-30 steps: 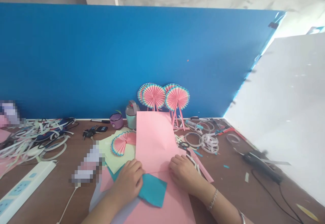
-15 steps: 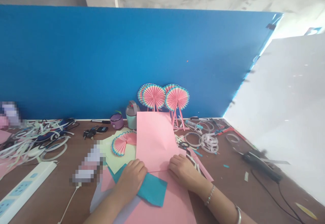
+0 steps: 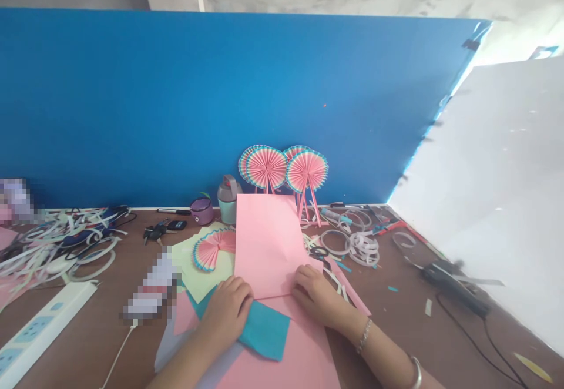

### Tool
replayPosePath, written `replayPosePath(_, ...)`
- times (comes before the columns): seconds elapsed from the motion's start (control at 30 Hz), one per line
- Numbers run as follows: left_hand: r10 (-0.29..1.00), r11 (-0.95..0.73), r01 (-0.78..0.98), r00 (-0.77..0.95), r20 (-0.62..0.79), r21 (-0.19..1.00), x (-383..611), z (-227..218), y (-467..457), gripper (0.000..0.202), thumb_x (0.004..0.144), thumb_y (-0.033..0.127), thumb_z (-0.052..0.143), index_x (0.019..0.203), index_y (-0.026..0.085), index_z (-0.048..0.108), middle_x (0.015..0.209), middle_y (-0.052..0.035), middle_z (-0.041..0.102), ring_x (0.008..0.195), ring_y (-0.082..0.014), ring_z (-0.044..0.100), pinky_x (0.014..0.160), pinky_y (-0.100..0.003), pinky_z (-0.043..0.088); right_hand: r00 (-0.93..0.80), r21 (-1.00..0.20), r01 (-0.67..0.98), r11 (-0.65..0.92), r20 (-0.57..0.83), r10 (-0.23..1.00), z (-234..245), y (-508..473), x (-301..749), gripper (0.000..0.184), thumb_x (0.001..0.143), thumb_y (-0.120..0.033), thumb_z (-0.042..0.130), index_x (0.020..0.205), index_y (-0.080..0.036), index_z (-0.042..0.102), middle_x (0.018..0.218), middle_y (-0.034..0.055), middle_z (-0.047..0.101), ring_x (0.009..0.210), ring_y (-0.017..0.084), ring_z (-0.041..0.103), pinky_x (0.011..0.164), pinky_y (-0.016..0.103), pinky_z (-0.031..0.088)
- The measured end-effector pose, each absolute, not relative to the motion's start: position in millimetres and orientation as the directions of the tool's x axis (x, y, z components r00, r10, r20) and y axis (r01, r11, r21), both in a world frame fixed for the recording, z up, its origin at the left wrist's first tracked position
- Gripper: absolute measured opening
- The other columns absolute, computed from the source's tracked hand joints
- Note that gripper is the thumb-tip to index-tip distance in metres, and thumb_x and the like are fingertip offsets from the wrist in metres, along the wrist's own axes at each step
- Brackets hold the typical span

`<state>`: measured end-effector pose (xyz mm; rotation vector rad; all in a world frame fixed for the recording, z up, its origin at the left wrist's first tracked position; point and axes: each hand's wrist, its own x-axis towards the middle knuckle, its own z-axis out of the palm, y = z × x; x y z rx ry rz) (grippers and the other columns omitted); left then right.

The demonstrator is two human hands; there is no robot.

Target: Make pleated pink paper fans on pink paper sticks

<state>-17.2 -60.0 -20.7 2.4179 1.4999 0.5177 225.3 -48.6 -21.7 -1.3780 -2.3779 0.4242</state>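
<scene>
A large pink paper sheet lies on the brown desk, folded across near my hands. My left hand presses down at the left end of the crease, its fingers curled, resting partly on a teal paper square. At the crease's right end my right hand presses down too, fingers bent onto the paper. A half-opened pink and teal pleated fan rests on a pale yellow sheet left of the pink paper.
Finished round paper fans stand against the blue partition. White paper strips pile at the left, coiled strips at the right. A power strip, keys, two small jars and a black glue gun lie around.
Both hands have shifted only slightly along the crease; my right wrist has drawn back a little. The papers have not moved.
</scene>
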Motion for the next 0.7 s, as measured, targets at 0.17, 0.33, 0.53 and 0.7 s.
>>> replayPosePath(0.17,0.925,-0.376,0.809,0.354,0.136,0.451,-16.7,-22.1,-58.4,0.018,0.086,0.018,0.042,0.075,0.021,0.056,0.082,-0.0029,0.059,0.082,-0.0194,0.053,0.074,-0.033,0.038,-0.433,-0.446,0.773,0.452,0.151,0.889,-20.8,-47.5,224.3,0.019,0.085,-0.012,0.045,0.070,-0.017,0.055,0.079,0.0043,0.053,0.078,0.018,0.048,0.071,0.030,0.038)
replayPosePath(0.33,0.950,-0.310,0.858,0.293,0.106,0.410,-14.0,-22.8,-55.0,0.016,0.082,0.017,0.044,0.072,0.021,0.055,0.082,-0.0027,0.058,0.083,-0.0199,0.052,0.075,-0.032,0.037,-0.341,-0.477,0.800,0.365,0.140,0.930,-20.3,-46.0,221.1,0.021,0.083,-0.013,0.047,0.064,-0.017,0.054,0.080,0.0044,0.054,0.078,0.017,0.049,0.071,0.029,0.038)
replayPosePath(0.53,0.970,-0.241,0.909,0.227,0.082,0.340,-12.7,-22.8,-50.9,0.014,0.080,0.020,0.047,0.067,0.020,0.052,0.081,-0.0031,0.057,0.084,-0.0205,0.051,0.075,-0.032,0.037,-0.228,-0.473,0.845,0.247,0.099,0.969,-17.2,-42.5,220.1,0.022,0.079,-0.018,0.054,0.057,-0.017,0.055,0.077,0.0045,0.056,0.081,0.019,0.048,0.073,0.030,0.036)
replayPosePath(0.7,0.984,-0.180,0.929,0.171,0.057,0.325,-10.8,-21.5,-50.8,0.013,0.079,0.020,0.049,0.067,0.020,0.053,0.081,-0.0024,0.056,0.086,-0.0203,0.051,0.076,-0.032,0.036,-0.190,-0.459,0.866,0.201,0.071,0.979,-17.7,-39.8,220.5,0.024,0.078,-0.024,0.056,0.054,-0.017,0.054,0.076,0.0038,0.055,0.081,0.019,0.048,0.073,0.029,0.035)
